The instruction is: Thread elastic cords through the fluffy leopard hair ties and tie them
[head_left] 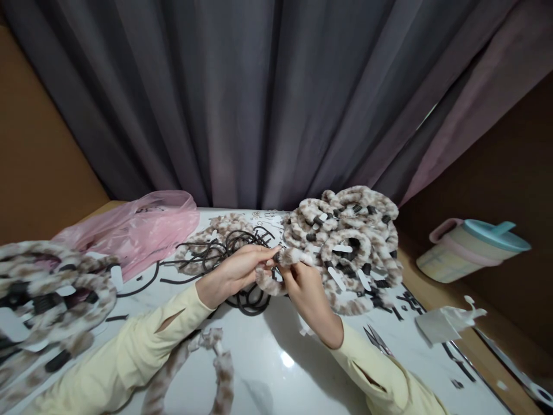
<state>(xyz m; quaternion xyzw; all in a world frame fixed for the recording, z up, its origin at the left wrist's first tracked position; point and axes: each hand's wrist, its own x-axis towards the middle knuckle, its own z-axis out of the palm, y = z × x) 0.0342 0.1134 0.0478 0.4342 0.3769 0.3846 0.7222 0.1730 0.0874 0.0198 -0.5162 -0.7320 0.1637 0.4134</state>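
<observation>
Near the middle of the table, my left hand and my right hand meet at a furry brown-and-white tube, bent into a loop. My left fingertips are pinched at its end, where a small dark part shows between the hands. The fingers of my right hand are closed round the fur beside it. Black cords lie in a tangle behind and under my hands. Another furry tube forms an open arch near the front edge, between my forearms.
Furry rings with white tags are piled at right and left. A pink plastic bag lies behind left. Scissors, a white bottle and a lidded cup stand or lie at right. A grey curtain hangs behind.
</observation>
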